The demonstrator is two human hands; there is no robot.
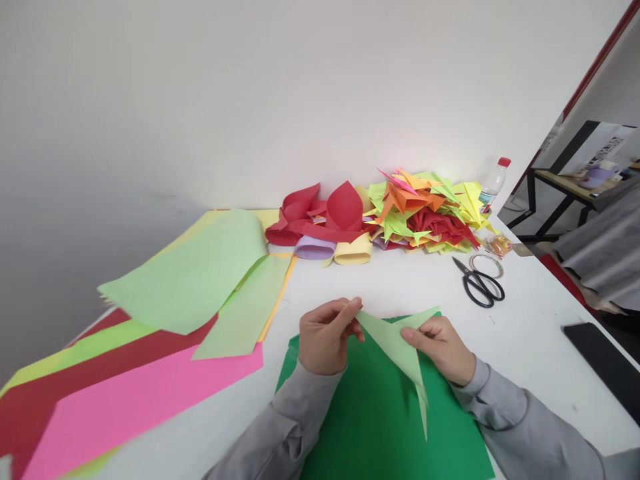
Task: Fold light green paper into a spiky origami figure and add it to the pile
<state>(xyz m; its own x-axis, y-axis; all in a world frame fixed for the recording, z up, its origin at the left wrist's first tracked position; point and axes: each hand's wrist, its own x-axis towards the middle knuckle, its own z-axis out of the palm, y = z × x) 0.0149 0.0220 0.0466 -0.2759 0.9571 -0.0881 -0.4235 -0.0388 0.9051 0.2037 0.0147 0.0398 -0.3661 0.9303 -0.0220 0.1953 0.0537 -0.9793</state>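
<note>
Both hands hold a folded piece of light green paper above a dark green sheet lying on the white table. My left hand pinches the paper's upper left tip between thumb and fingers. My right hand grips its right side. A long thin point of the folded paper hangs down toward me.
Large sheets in light green, pink, red and yellow lie at the left. A heap of folded coloured paper and curled red pieces sit at the back. Black scissors, a tape ring, a bottle and a dark flat object are at the right.
</note>
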